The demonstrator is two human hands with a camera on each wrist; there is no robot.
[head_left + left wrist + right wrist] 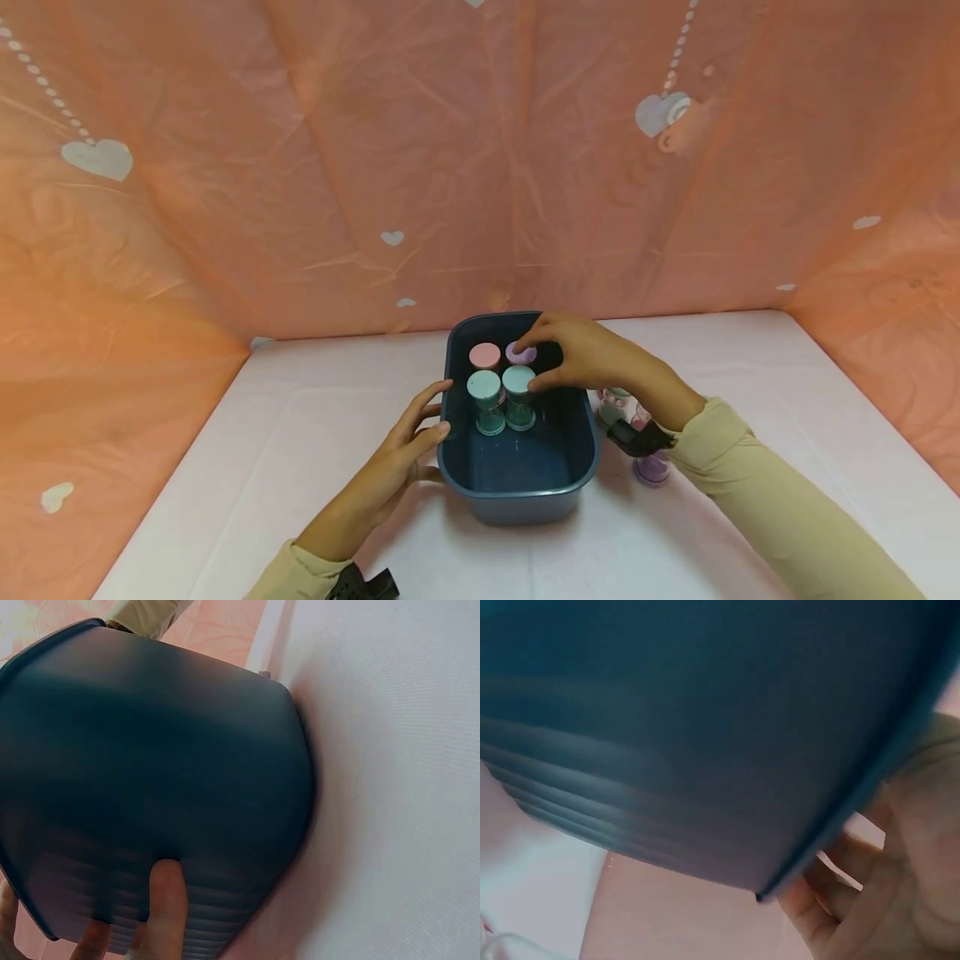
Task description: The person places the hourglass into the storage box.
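A dark blue plastic bin [517, 493] stands on the table. Two teal-capped sand timers [491, 412] stand upright in it, with a pink-capped one [484, 356] and a purple-capped one [522, 357] behind. My left hand [397, 454] rests its extended fingers and thumb against the bin's left wall; the left wrist view shows the fingertips [168, 889] on its ribbed outside. Over the right rim reaches my right hand [588, 350], thumb and index finger spread apart. Its index fingertip overlaps the purple cap, and the thumb lies beside the right teal cap.
More sand timers, among them a purple one [651, 469], are on the table to the right of the bin, partly hidden by the right wrist and its black strap [637, 437]. A white cloth [337, 400] covers the table. Orange sheeting with hearts [480, 167] encloses the back and sides.
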